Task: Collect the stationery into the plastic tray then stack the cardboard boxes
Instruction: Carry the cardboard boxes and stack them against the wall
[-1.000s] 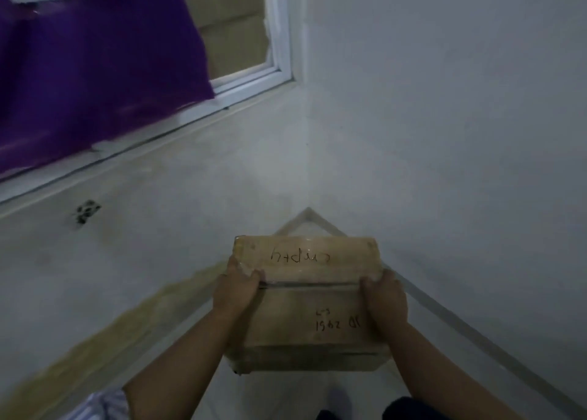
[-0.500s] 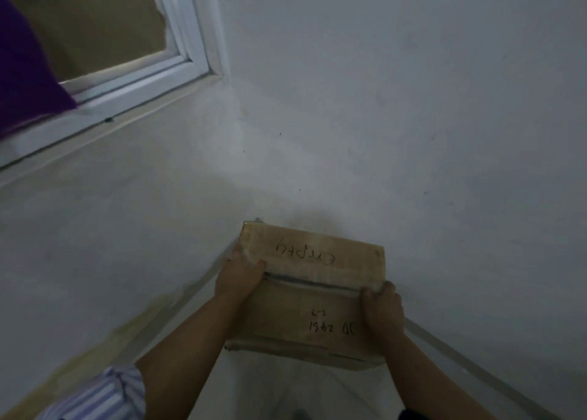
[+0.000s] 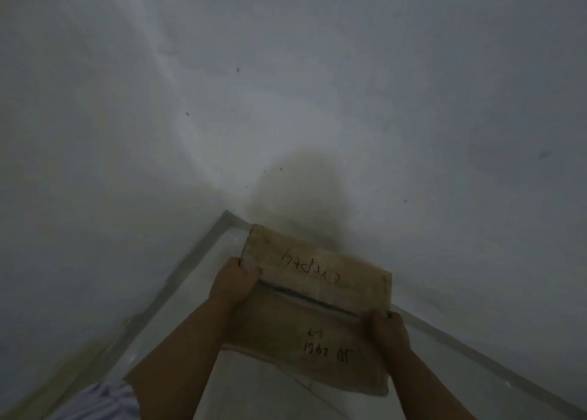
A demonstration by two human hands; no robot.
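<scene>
A brown cardboard box (image 3: 313, 311) with dark handwriting on its closed top flaps is held up in front of me, low in the head view and tilted down to the right. My left hand (image 3: 235, 281) grips its left edge with the fingers curled over the top. My right hand (image 3: 389, 332) grips its right edge the same way. The box hangs above a white floor close to a room corner. No plastic tray, stationery or other box shows.
Two grey-white walls (image 3: 413, 101) meet in a corner (image 3: 226, 212) just beyond the box. A pale skirting strip (image 3: 178, 276) runs along the foot of each wall. White floor (image 3: 254, 384) lies under the box. A striped sleeve (image 3: 95, 400) shows at bottom left.
The view has swung right and down: the window and purple curtain have left the frame. The box, still gripped by both hands, has tilted and moved closer to the corner.
</scene>
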